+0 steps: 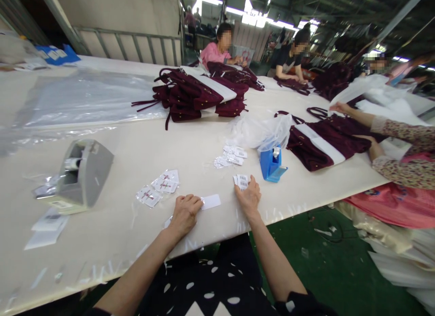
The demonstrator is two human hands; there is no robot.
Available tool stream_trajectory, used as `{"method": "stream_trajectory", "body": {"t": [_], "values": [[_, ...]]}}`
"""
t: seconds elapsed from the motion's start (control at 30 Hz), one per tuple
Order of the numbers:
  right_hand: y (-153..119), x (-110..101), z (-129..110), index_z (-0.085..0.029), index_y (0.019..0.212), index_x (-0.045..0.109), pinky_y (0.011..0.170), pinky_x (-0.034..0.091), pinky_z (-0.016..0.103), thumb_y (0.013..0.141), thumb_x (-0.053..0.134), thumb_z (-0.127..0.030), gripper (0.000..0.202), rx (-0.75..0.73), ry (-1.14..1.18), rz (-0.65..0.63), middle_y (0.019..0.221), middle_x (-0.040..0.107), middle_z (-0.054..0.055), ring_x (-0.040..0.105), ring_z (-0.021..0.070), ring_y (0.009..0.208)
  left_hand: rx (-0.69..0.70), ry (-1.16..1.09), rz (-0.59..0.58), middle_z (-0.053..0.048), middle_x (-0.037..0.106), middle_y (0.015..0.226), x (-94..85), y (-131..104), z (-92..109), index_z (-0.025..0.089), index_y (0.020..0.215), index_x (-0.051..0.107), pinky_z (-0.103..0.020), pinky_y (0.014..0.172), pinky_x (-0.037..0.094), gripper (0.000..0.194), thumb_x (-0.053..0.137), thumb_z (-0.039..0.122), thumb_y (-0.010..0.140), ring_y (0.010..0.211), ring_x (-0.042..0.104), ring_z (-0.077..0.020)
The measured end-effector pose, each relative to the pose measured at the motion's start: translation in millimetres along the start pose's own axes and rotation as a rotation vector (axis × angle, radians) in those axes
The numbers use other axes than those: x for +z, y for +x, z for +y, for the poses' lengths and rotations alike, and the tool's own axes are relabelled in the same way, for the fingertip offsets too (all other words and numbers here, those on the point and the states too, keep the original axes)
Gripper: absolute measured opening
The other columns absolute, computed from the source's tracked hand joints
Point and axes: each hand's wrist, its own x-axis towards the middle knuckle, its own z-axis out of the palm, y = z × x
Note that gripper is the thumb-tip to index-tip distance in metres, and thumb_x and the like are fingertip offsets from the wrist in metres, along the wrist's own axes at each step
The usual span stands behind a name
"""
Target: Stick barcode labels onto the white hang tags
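"Left hand [185,211]: state?"
"Fingers curled close together over a white card [212,201], near side of the table [125,248]; cannot tell whether they grip it."
"Right hand [250,197]: state?"
"Thumb and fingers hold barcode labels [242,181], left of and nearer than the blue tape dispenser [271,165]."
"Items adjacent?"
"Printed tags [166,184] lie left of and beyond the left hand."

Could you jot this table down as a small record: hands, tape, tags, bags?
Left hand: curled over a white card
Right hand: thumb and fingers around barcode tags
Tape: gray dispenser at left, blue dispenser at right
Loose tags: red-marked tags at left, white tags beyond the hands
Bags: maroon pile farther back; maroon bag at a co-worker's hands
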Motion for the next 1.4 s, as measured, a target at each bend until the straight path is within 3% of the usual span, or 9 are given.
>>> {"method": "stream_trajectory", "body": {"t": [0.13, 0.27, 0.47, 0.6, 0.77, 1.07, 1.4], "values": [[-4.6, -11.2, 4.8, -0.01, 0.127, 0.037, 0.084, 0.037, 0.045, 0.073, 0.053, -0.041, 0.064, -0.159, 0.106, 0.171, 0.107, 0.056, 0.017, 0.05, 0.0299, 0.101, -0.012, -0.064, -0.001, -0.006, 0.066, 0.1, -3.9, 0.5, -3.0, 0.022, 0.093, 0.062, -0.042, 0.082, 0.03, 0.031, 0.043, 0.005, 0.076, 0.097, 0.053, -0.0228], [-25.4, -29.7, -3.3, -0.012, 0.13, 0.032, 0.088, 0.038, 0.046, 0.075, 0.057, -0.037, 0.065, -0.449, 0.177, 0.318, 0.112, 0.052, 0.017, 0.049, 0.0279, 0.105, -0.119, -0.241, 0.171, -0.009, 0.063, 0.107, -19.7, 9.6, 12.9, 0.02, 0.097, 0.063, -0.046, 0.092, 0.03, 0.025, 0.048, 0.017, 0.078, 0.107, 0.049, -0.0258], [-61.1, -49.2, -31.3, -0.017, 0.133, 0.027, 0.084, 0.044, 0.046, 0.074, 0.06, -0.03, 0.07, -0.662, 0.312, 0.328, 0.113, 0.049, 0.016, 0.048, 0.0276, 0.106, -0.457, -1.178, 0.128, -0.006, 0.067, 0.086, -36.4, 27.9, 65.2, 0.016, 0.086, 0.066, -0.033, 0.078, 0.045, 0.025, 0.066, 0.031, 0.066, 0.08, 0.059, -0.0193], [-71.4, -53.2, -43.0, -0.018, 0.134, 0.026, 0.081, 0.046, 0.046, 0.075, 0.058, -0.025, 0.068, -0.699, 0.372, 0.322, 0.111, 0.049, 0.015, 0.048, 0.0274, 0.103, -0.573, -1.643, 0.24, -0.002, 0.067, 0.075, -33.5, 30.6, 85.0, 0.014, 0.074, 0.065, -0.028, 0.074, 0.047, 0.02, 0.071, 0.024, 0.058, 0.073, 0.059, -0.0153], [-77.2, -63.2, -45.3, -0.017, 0.134, 0.028, 0.081, 0.047, 0.046, 0.069, 0.065, -0.027, 0.075, -0.762, 0.416, 0.251, 0.11, 0.047, 0.015, 0.048, 0.0281, 0.103, -0.647, -1.684, 0.333, 0.0, 0.066, 0.065, -37.1, 26.9, 86.3, 0.014, 0.065, 0.065, -0.023, 0.065, 0.047, 0.011, 0.071, 0.02, 0.058, 0.062, 0.057, -0.0111], [-56.6, -90.5, -42.9, -0.028, 0.116, 0.051, 0.091, 0.039, 0.051, 0.071, 0.059, -0.021, 0.047, -0.791, 0.403, 0.168, 0.122, 0.041, 0.008, 0.042, 0.0287, 0.112, -0.558, -1.673, 0.236, 0.0, 0.068, 0.067, -42.9, 19.5, 83.8, 0.014, 0.072, 0.067, -0.023, 0.062, 0.047, 0.012, 0.07, 0.02, 0.061, 0.061, 0.058, -0.0115], [-46.8, -94.2, -48.0, -0.026, 0.107, 0.058, 0.098, 0.03, 0.054, 0.072, 0.057, -0.023, 0.036, -0.848, 0.389, 0.01, 0.123, 0.046, 0.007, 0.037, 0.0304, 0.118, -0.523, -1.65, 0.213, -0.001, 0.067, 0.07, -39.9, 15.3, 81.7, 0.013, 0.074, 0.067, -0.024, 0.065, 0.045, 0.013, 0.068, 0.019, 0.063, 0.064, 0.058, -0.012]]}}
